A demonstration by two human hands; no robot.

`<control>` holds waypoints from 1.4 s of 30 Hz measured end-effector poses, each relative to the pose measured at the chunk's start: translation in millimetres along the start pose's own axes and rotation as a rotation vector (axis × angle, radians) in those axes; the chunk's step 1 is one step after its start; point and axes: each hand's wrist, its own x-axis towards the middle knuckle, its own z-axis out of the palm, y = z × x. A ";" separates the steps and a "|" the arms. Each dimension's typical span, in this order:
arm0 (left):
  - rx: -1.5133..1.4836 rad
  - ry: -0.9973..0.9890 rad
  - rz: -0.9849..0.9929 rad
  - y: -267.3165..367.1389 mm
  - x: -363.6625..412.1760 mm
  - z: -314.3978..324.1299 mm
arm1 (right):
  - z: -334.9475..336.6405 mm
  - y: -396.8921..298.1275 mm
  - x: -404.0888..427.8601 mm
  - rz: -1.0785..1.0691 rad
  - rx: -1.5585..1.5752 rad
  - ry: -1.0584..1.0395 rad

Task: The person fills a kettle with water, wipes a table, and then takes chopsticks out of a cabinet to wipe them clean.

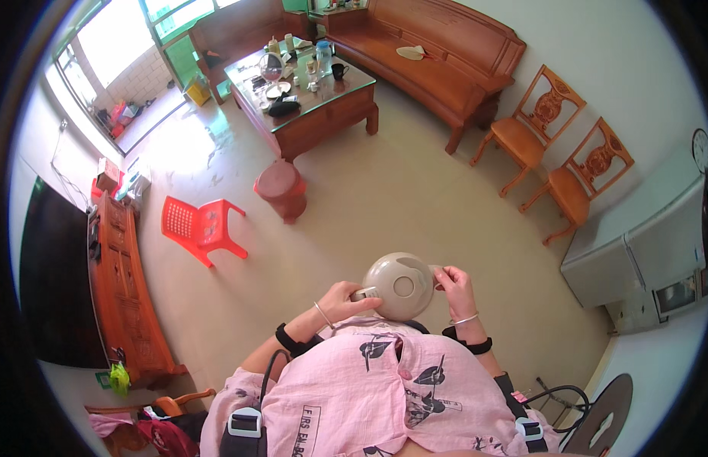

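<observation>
A round, glossy beige-grey object, perhaps a pot or its lid [400, 287], is held in front of my chest, with a circular ring at its middle. My left hand [354, 300] grips a short handle at its left side, the thumb lying over a small pale label that bears writing. On the opposite side, my right hand [454, 285] pinches a small loop-like handle between thumb and fingers. The underside of the object and whatever is behind it are hidden.
Ahead stand a red plastic chair [208, 225], a brown round stool [280, 188] and a glass-topped coffee table [325, 105] with many items on it. A wooden TV cabinet [134, 297] lines the left wall; wooden chairs [571, 194] and a fridge [611, 263] line the right.
</observation>
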 end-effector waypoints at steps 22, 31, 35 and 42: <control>0.030 -0.041 0.069 100.9 471.2 -176.6 | -44.3 -127.4 477.7 0.161 -0.079 0.003; 0.032 -0.028 -0.085 167.4 634.9 -257.0 | -51.0 -164.3 678.9 0.083 -0.031 -0.027; 0.039 0.039 -0.079 171.6 715.6 -287.4 | -49.1 -171.1 781.4 0.057 -0.100 -0.108; -0.084 0.197 -0.039 195.7 837.1 -335.6 | -38.7 -223.9 950.5 0.010 -0.135 -0.245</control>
